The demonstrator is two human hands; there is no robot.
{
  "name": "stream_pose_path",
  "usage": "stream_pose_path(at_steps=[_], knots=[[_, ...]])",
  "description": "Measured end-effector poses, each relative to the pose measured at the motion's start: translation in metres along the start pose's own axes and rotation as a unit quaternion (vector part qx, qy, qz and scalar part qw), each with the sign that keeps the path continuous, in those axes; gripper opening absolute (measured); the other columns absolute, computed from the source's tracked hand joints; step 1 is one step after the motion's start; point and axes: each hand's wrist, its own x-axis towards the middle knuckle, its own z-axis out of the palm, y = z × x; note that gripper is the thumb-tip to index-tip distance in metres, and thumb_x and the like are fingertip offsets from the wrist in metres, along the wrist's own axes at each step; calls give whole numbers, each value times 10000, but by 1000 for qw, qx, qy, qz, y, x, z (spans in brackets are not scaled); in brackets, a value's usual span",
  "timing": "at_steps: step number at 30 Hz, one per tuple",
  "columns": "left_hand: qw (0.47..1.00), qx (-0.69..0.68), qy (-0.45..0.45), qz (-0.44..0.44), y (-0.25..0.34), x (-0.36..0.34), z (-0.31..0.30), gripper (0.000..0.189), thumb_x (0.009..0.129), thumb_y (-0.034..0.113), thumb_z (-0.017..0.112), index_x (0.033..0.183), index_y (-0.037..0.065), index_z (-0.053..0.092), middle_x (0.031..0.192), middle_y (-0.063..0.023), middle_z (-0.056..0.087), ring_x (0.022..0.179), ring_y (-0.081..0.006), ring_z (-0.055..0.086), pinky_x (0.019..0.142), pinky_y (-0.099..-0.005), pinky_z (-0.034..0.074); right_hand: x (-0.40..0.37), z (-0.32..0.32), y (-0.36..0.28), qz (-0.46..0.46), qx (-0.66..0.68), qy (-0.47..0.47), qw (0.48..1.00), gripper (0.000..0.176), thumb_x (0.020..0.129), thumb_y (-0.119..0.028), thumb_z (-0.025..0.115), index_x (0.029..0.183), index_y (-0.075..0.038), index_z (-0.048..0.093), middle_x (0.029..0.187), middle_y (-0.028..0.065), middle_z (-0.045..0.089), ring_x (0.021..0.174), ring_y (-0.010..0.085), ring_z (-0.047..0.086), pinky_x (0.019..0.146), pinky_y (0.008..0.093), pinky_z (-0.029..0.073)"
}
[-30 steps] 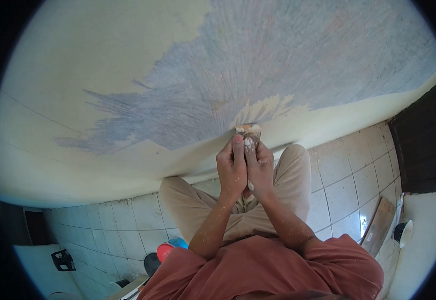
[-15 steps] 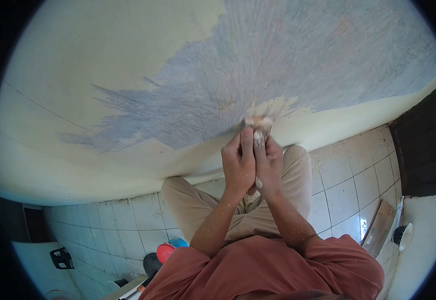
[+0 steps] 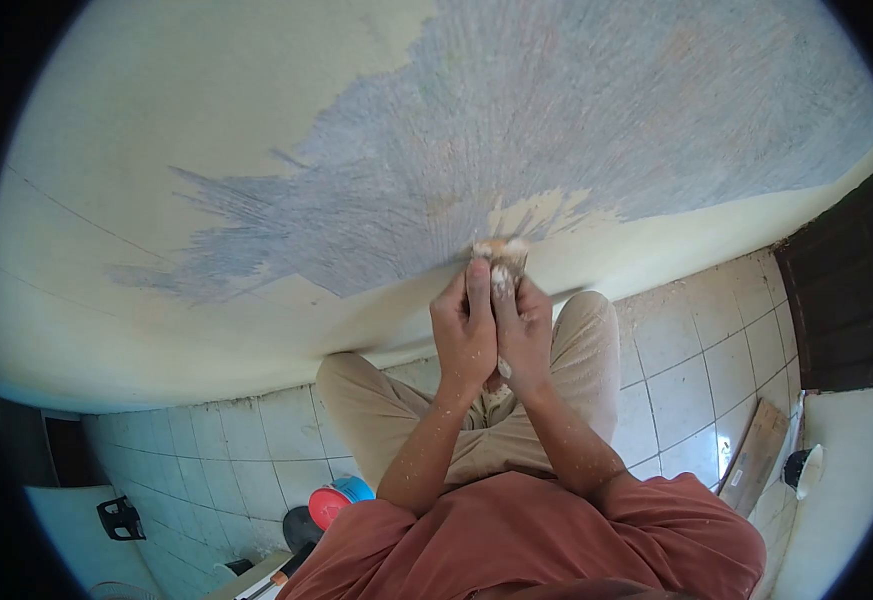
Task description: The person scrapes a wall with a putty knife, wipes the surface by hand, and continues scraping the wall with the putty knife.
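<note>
My left hand (image 3: 464,325) and my right hand (image 3: 523,335) are pressed side by side, both closed around one scraper-like tool (image 3: 499,250). Its wide, whitish-smeared end shows past my fingertips and is against or very near the wall (image 3: 356,330). Most of the handle is hidden in my hands. White material coats my right thumb and index area. Above the tool, the wall has a large rough grey-blue patch (image 3: 396,190) with streaks fanning outward, bordered by smooth pale cream paint. A small cream area interrupts the patch just above my hands.
Below are my bent knees and a tiled floor (image 3: 681,390). A wooden plank (image 3: 756,455) and a dark-rimmed white container (image 3: 804,470) are at the right. Red (image 3: 327,508) and blue (image 3: 354,488) items sit lower left, and a black object (image 3: 121,519) lies farther left. A dark door (image 3: 846,290) stands right.
Both hands and the tool have shifted slightly left in the view. The wall patch and the floor items have also shifted slightly left.
</note>
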Motion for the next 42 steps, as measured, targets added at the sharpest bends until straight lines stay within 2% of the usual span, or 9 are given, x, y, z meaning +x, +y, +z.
stream_pose_path(at_steps=[5,9,12,14,17,31,37,40,42], knots=[[998,15,35,45,-10,-2,1,369,983,281,426,835,-28,561,701,9,527,671,-63,414,594,-231,391,-1,5,6,6,15,16,1000,232,945,-177,476,941,28,586,699,15,560,633,43,457,543,213,397],[999,10,-23,-27,30,5,-7,377,988,282,414,888,-40,580,758,-8,556,730,-78,445,677,-240,409,-6,1,-14,16,-45,-2,999,228,948,-164,466,960,28,588,725,19,573,648,45,469,565,213,412],[998,30,50,21,-8,-3,-3,383,980,282,425,848,-45,573,675,-51,535,662,-96,422,610,-277,404,0,6,-1,-10,-32,-3,999,220,950,-155,463,957,24,590,735,10,575,661,42,473,572,214,415],[999,7,43,22,-12,-5,-3,382,981,277,423,839,-45,571,661,-43,528,648,-96,422,595,-269,398,-6,3,7,44,10,-11,999,214,951,-152,461,955,19,591,739,5,575,672,40,474,579,216,417],[999,0,13,-33,-15,-13,-9,377,984,274,418,845,-38,577,684,-23,534,656,-82,422,599,-253,394,-14,2,13,43,22,-4,999,223,955,-157,462,929,24,588,727,0,573,668,41,476,583,216,416],[999,49,21,3,-22,-4,-14,379,986,280,421,850,-37,580,711,-3,542,663,-61,423,590,-233,387,-5,11,22,-6,11,25,1000,240,964,-194,465,886,6,573,676,-10,556,592,30,455,500,205,384],[999,35,-2,11,3,2,-14,381,971,279,444,824,-50,564,622,-59,519,610,-98,401,542,-284,379,-4,13,9,-5,50,24,998,242,959,-195,469,908,16,575,668,-1,554,587,37,452,500,211,388],[997,26,51,53,-12,-3,-7,383,970,289,445,860,-50,584,643,-65,537,626,-99,416,562,-282,392,-2,15,25,-39,17,31,999,238,954,-190,472,921,22,575,665,6,554,578,40,449,495,219,387],[999,36,17,11,-12,-2,-12,377,971,290,443,930,-47,609,697,-86,568,675,-108,451,628,-282,417,-3,8,22,-6,15,15,1000,238,953,-185,470,941,27,579,680,11,559,589,44,457,507,225,395]])
